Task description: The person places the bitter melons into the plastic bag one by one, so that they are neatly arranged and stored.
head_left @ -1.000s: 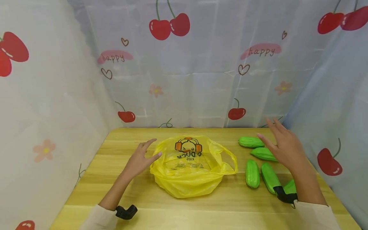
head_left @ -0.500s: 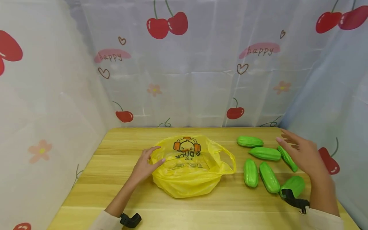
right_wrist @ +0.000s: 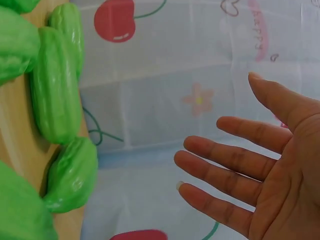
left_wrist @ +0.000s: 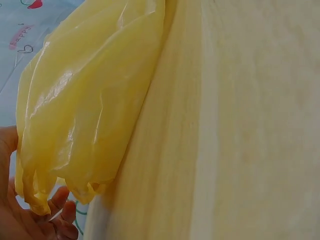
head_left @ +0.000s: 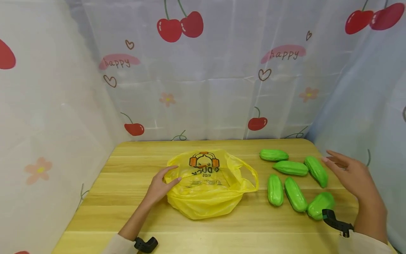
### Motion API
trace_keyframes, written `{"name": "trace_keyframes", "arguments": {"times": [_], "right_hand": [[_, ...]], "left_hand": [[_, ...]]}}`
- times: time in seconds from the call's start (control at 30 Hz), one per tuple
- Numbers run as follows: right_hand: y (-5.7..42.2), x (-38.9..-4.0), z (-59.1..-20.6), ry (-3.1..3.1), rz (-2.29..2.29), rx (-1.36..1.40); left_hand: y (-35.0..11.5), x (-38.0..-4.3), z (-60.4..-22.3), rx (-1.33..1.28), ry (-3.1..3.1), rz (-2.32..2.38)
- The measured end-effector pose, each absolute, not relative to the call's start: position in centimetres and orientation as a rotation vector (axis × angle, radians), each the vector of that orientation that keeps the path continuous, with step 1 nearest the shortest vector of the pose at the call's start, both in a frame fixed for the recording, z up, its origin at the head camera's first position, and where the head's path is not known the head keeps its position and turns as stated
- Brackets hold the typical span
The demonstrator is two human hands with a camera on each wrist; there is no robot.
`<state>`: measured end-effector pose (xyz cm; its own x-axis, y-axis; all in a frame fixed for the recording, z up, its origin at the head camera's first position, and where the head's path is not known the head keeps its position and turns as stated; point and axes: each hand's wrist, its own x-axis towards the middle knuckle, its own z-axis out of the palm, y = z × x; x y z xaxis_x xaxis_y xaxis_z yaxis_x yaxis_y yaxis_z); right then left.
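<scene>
A yellow plastic bag with a duck print lies in the middle of the table, one handle loop spread to the right. My left hand is at the bag's left edge, thumb and fingers apart; in the left wrist view that hand is beside the crumpled end of the bag. Several green, ridged, cucumber-like vegetables lie right of the bag. Just right of them my right hand hovers with nothing in it. Its fingers are spread and slightly bent in the right wrist view, apart from the vegetables.
The wooden table ends at the back against a pale curtain printed with cherries. More curtain hangs on the left and right sides. Each wrist wears a black mount, the left mount and the right mount.
My right hand has moved right and lower, away from above the vegetables, uncovering more of them. My left hand has come slightly closer to the bag's left edge. The view has shifted a little.
</scene>
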<state>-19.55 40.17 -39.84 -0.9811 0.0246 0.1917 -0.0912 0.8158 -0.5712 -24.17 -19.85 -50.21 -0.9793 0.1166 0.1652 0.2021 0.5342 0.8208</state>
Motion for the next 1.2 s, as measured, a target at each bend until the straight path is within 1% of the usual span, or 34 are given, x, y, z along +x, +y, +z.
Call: {"name": "trace_keyframes", "arguments": {"times": [0.2, 0.63, 0.8, 1.0, 1.2], "right_hand": [[41.4, -19.6, -41.3, -2.774, 0.931, -0.017], [43.6, -21.2, -45.2, -2.852, 0.962, -0.139], [43.8, -21.7, -46.2, -2.877, 0.97, -0.141], [44.1, -22.0, -47.1, -2.87, 1.017, -0.081], [43.9, -22.2, -47.9, -2.867, 1.036, -0.075]], "left_hand": [[-20.0, -24.5, -51.0, -0.337, -2.628, -1.516], [-20.3, -24.5, -51.7, -0.378, -2.563, -1.602], [-20.3, -24.3, -51.5, -0.363, -2.566, -1.601], [-20.2, -24.3, -51.5, -0.342, -2.561, -1.596], [-20.4, -24.6, -51.9, -0.356, -2.46, -1.748]]}}
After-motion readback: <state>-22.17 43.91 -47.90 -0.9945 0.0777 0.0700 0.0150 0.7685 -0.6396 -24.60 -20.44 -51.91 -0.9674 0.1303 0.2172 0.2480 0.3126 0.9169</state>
